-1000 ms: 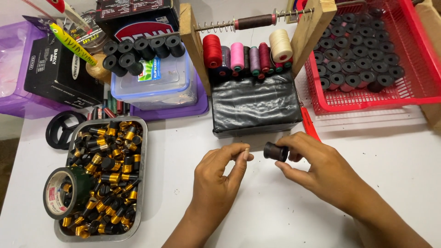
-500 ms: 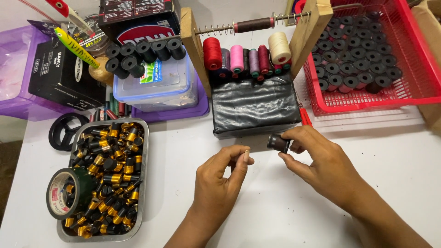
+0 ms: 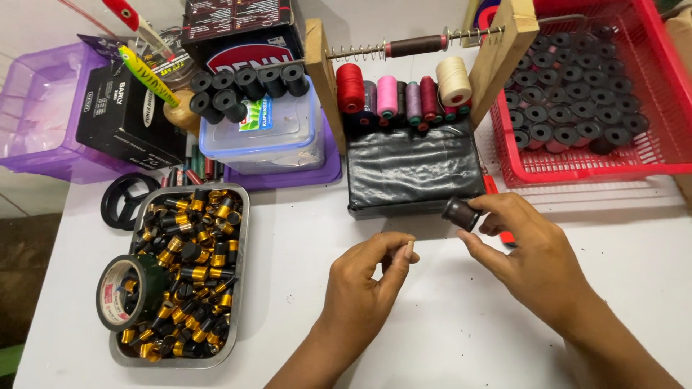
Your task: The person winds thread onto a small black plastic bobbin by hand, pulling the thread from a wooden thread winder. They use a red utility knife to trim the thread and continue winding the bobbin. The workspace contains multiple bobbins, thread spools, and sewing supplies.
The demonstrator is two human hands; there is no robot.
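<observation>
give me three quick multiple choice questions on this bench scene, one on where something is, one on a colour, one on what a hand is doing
1. Where does the roll of tape sit?
A. in the red basket
B. on the metal tray's near left corner
C. on the clear lidded box

2. What colour is the basket of black spools?
A. red
B. purple
C. white

3. What is the right hand doing?
A. lying flat on the table
B. gripping the tape
C. pinching a small dark spool

Answers:
1. B, the roll of tape leans on the metal tray of black and gold pieces.
2. A, the basket at upper right is red.
3. C, the right hand holds the small dark spool in its fingertips, while the left hand pinches nearby.
</observation>
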